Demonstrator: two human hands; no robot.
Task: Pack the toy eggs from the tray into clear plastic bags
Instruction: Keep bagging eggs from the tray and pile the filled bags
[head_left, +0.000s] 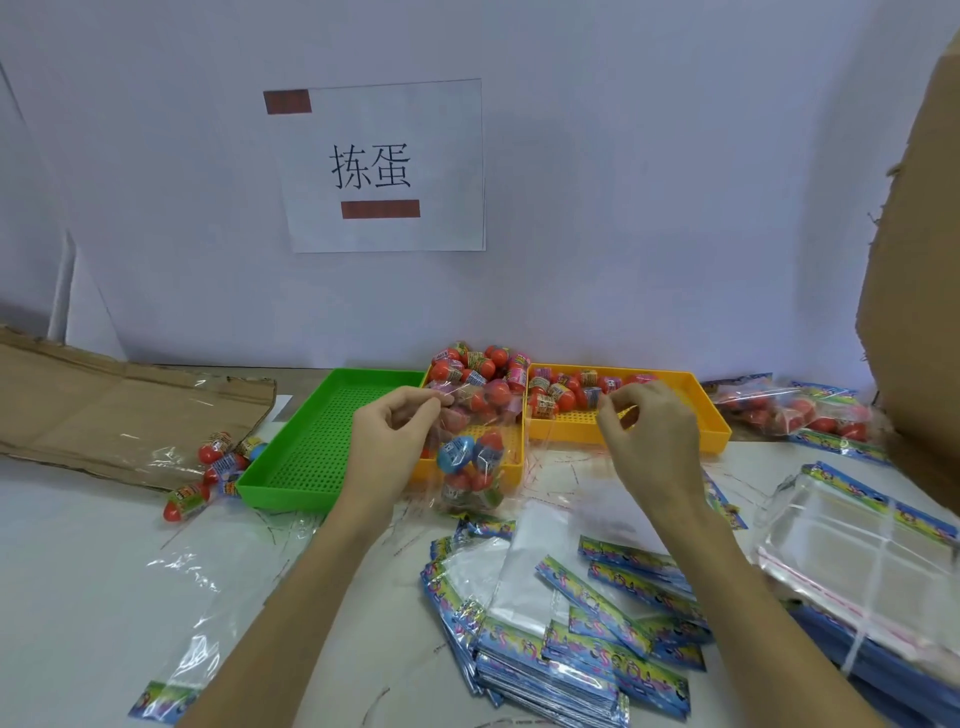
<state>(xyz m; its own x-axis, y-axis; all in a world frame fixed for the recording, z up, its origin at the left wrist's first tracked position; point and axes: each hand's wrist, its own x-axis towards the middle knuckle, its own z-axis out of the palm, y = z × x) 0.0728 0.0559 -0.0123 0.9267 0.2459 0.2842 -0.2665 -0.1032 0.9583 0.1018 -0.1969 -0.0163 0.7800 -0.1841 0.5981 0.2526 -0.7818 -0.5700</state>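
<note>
Busy white table (78, 545), mid-job by the look of it. Green tray (311, 441) at left totally bare of eggs; two yellow trays: the middle one (511, 457) heaped at its far end, the right one (711, 415) holding a far-side cluster. Stack of empty printed bags (571, 639) near, sealed packs (800, 410) far right, so some done, plenty left. Clear bag (472, 467) held up over the middle tray, several toy eggs (457, 452) already inside. Left hand (395, 441) pinching the bag's top edge; right hand (644, 431) curled, fingertips pinched, probably on the bag's film or a sealing strip, hard to tell. A few loose eggs (218, 457) lying left of the green tray.
</note>
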